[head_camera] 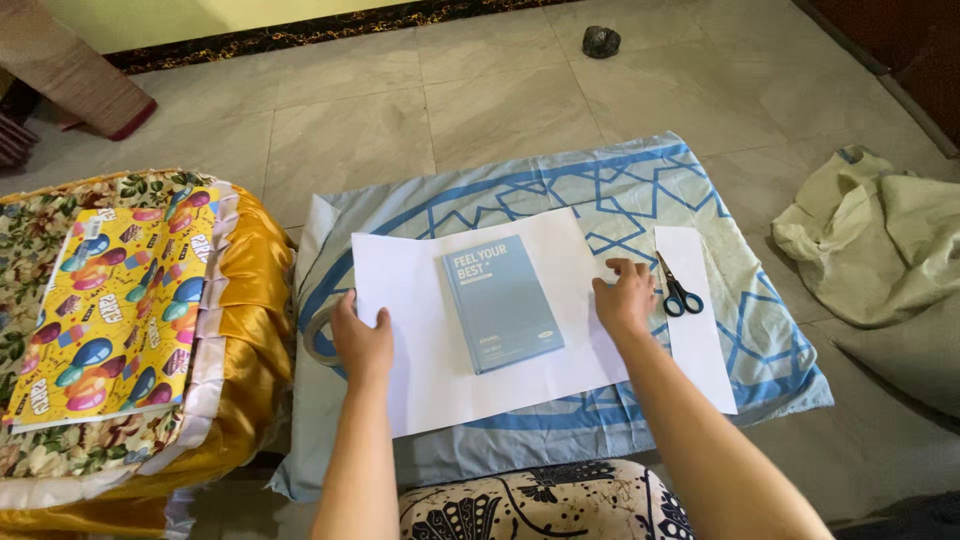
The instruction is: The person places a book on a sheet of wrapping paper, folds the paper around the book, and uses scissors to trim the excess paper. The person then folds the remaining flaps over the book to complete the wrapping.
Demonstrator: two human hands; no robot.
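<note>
Though smooth, flat white paper [420, 350]

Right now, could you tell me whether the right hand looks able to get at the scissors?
Probably yes. The right hand rests flat on the white sheet, its fingertips just beside the scissors, which lie flat on a smaller paper strip. Nothing lies between them, and nothing covers the handles.

Both bare forearms reach forward from the bottom edge. The left hand [362, 340] lies flat, palm down, fingers together. The right hand [625, 298] presses down, fingers slightly spread.
</note>
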